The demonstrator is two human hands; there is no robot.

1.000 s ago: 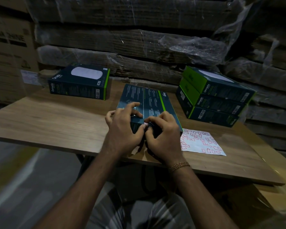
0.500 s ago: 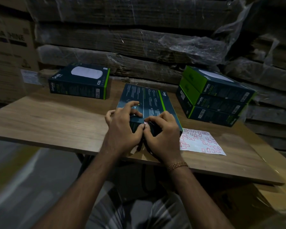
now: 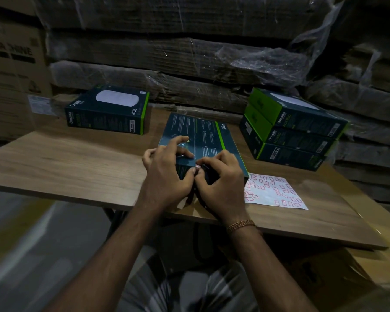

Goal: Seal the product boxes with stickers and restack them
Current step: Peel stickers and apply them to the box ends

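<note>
Nothing has shifted: both curled hands, left (image 3: 167, 174) and right (image 3: 221, 185), still pinch the sticker (image 3: 198, 169) on the box (image 3: 200, 136).

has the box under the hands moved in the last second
No. The box keeps the same spot against the sticker sheet and the table edge.

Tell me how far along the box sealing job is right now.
Possibly done: one box sits alone at the table's far left, though its seal isn't visible. In hand: left hand and right hand press a small sticker onto the middle box's near edge. Left: probably the three-box stack on the right; the sticker sheet lies beside the hands.
</note>
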